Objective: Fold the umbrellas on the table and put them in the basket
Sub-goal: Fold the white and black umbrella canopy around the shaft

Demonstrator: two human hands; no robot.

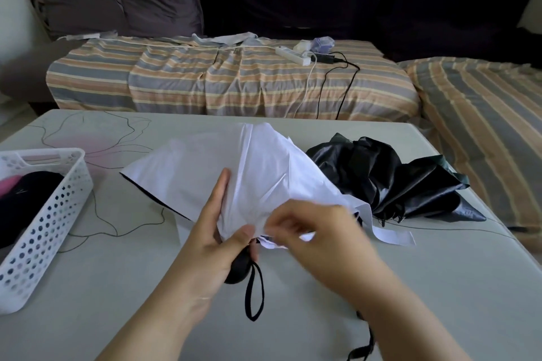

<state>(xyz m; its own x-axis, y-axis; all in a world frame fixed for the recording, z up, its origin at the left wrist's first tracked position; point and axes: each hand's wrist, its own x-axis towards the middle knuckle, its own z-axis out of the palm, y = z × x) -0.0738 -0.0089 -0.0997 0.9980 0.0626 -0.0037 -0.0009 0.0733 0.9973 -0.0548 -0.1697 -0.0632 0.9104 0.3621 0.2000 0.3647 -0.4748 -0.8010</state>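
L hand grips white umbrella at its black handle, low over the bench. R hand pinches its canopy edge. Black umbrella lies unfolded beyond at right; basket w/ dark items at left.

Your white umbrella lies half-gathered mid-table; the black umbrella sprawls crumpled right; the white basket holds dark, perhaps folded, umbrellas.
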